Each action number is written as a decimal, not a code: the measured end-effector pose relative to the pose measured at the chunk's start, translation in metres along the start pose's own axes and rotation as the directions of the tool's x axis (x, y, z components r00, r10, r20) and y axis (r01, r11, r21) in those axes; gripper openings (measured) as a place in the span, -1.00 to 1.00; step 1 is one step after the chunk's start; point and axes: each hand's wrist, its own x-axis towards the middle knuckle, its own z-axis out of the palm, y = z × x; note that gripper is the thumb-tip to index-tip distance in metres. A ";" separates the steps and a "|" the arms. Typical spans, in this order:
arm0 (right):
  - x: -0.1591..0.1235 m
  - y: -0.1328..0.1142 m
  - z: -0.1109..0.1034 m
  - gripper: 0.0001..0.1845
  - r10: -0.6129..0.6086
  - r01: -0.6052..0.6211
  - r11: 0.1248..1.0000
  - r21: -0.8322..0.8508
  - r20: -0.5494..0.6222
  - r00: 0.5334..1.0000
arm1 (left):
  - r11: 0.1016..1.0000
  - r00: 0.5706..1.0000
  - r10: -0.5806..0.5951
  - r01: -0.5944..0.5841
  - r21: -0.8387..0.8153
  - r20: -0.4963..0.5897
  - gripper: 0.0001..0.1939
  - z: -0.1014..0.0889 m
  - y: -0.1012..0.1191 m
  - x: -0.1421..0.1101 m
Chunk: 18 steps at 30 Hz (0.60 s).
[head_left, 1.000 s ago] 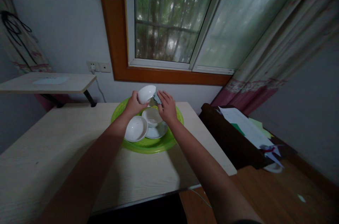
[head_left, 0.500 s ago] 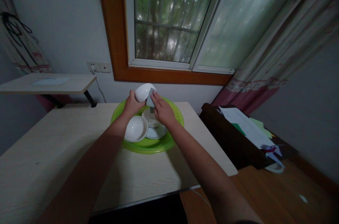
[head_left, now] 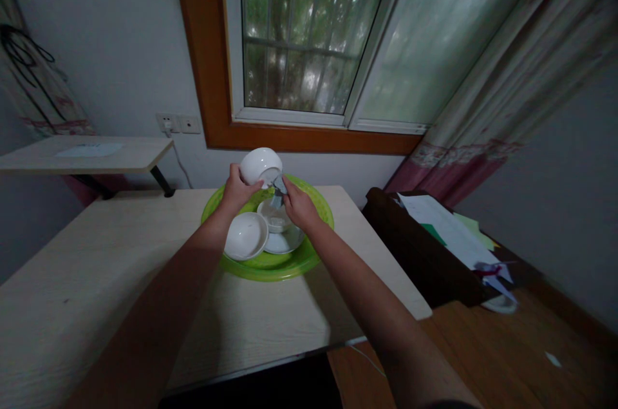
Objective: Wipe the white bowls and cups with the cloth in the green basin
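Observation:
A white bowl (head_left: 261, 164) is held up and tilted, its underside partly facing me, over the far side of a green basin (head_left: 280, 275). Its left edge is gripped by my left hand (head_left: 236, 189). My right hand (head_left: 298, 203) pinches a grey cloth (head_left: 277, 193) beside the bowl's lower right edge; whether the cloth touches the bowl is hard to make out. Inside the basin, a white bowl (head_left: 247, 236) rests tilted at the left. Another white bowl (head_left: 275, 216) sits over a white plate (head_left: 284, 243), partly hidden by the cloth.
The basin stands on a pale wooden table (head_left: 270, 319) against the wall below a window (head_left: 299, 61). A raised shelf (head_left: 120, 161) occupies the left. Right of the table is a dark cabinet (head_left: 410, 254) with papers (head_left: 444, 228) on it.
The held bowl has turned so more of its underside shows. My right hand and the cloth have shifted slightly down and away from the bowl's outer side.

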 end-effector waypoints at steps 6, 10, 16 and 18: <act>0.001 -0.003 -0.006 -0.24 -0.071 0.072 0.997 0.014 -0.077 0.994 | 1.000 0.998 0.027 -0.028 0.014 0.064 -0.34 -0.001 0.006 -0.005; 0.001 -0.011 -0.013 -0.25 -0.172 0.171 0.985 -0.014 -0.069 0.983 | 0.998 0.997 0.036 -0.040 0.051 0.075 -0.35 0.000 0.006 -0.005; 0.003 -0.021 -0.021 -0.22 -0.362 0.362 0.931 -0.051 0.012 0.932 | 0.997 0.996 0.024 -0.031 0.076 0.089 -0.39 0.001 0.009 -0.005; 0.004 -0.024 -0.022 -0.24 -0.398 0.401 0.914 -0.057 0.056 0.916 | 0.997 0.995 0.021 -0.029 0.078 0.101 -0.41 0.000 0.009 -0.005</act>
